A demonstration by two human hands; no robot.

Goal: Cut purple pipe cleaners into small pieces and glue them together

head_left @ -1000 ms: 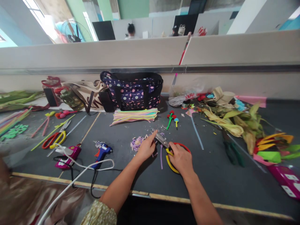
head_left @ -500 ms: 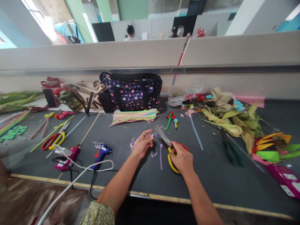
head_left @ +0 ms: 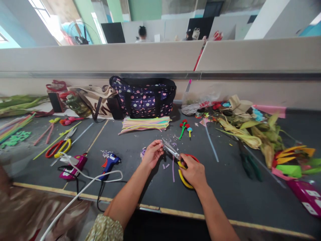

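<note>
My right hand (head_left: 193, 170) grips a pair of scissors (head_left: 173, 151) by red and yellow handles, the blades pointing up and left. Their tips reach the fingers of my left hand (head_left: 153, 154), which are pinched together; what they hold is too small to make out. Just below the blades lie a purple pipe-cleaner strip (head_left: 173, 170) and a few short purple cut pieces (head_left: 166, 166). More purple bits (head_left: 143, 153) are partly hidden behind my left hand. Small clippings are scattered beyond the blades.
A bundle of pastel pipe cleaners (head_left: 145, 124) lies before a dark patterned bag (head_left: 145, 97). Left are a blue glue gun (head_left: 109, 164), a white cable (head_left: 87, 183) and other scissors (head_left: 60, 144). Small pipe-cleaner flowers (head_left: 184, 127), dried husks (head_left: 250, 137) and green-handled pliers (head_left: 249, 162) lie right.
The scissor blades have come closer together and moved left to my left fingertips. My left fingers have drawn into a tighter pinch. The whole view has shifted slightly.
</note>
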